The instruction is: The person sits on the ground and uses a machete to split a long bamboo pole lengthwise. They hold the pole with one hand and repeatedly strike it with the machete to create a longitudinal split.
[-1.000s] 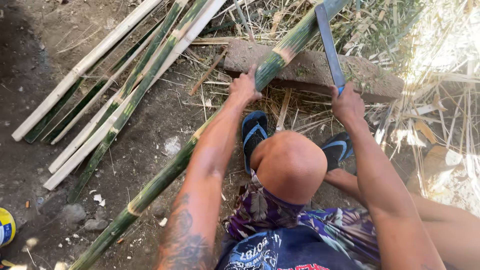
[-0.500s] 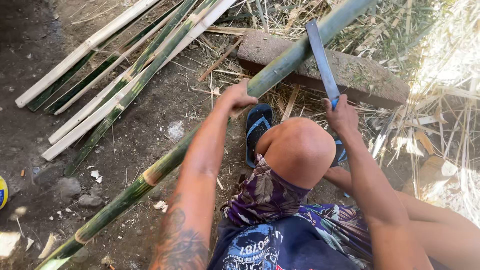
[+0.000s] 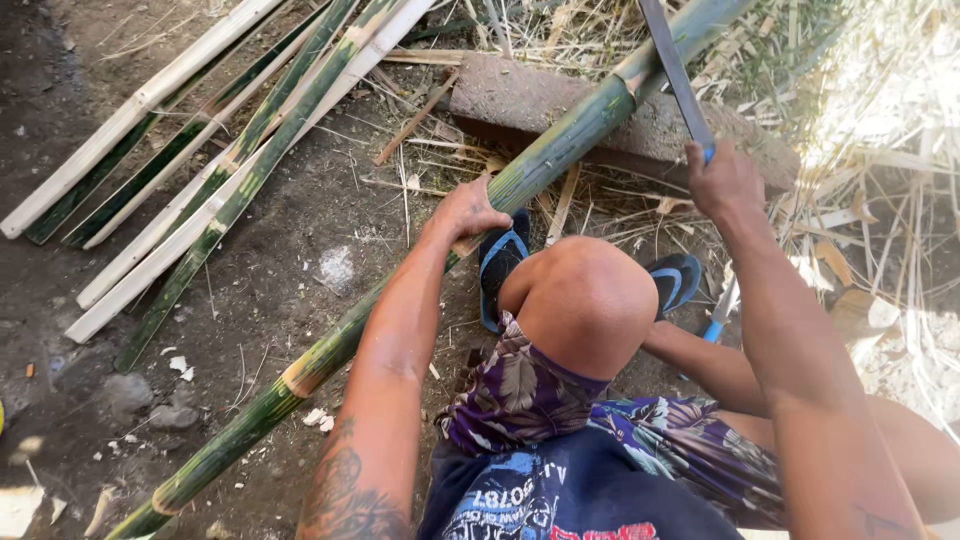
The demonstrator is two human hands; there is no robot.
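The left hand (image 3: 468, 212) is clenched around a long green bamboo pole (image 3: 560, 150), its fingers (image 3: 487, 216) wrapped over the stem just below where the pole rests on a flat stone block (image 3: 520, 100). The pole runs slantwise across the bare ground, from beyond the block past those fingers and down toward the lower left edge of the view. The right hand (image 3: 722, 182) is raised above the pole, its fingers closed tight on the handle of a long blade (image 3: 672, 65) whose flat steel points up and away from the knuckles, crossing over the upper stretch of the pole. Between the two hands a bent knee (image 3: 585, 300) rises, with feet in blue sandals (image 3: 500, 262) set on the ground just under the left fingers and beside the pole. Farther out beyond the left hand, well apart from it, lies a bundle of split bamboo strips (image 3: 215, 165), pale and green, side by side. Dry straw (image 3: 880, 180) litters the ground beyond the right hand.
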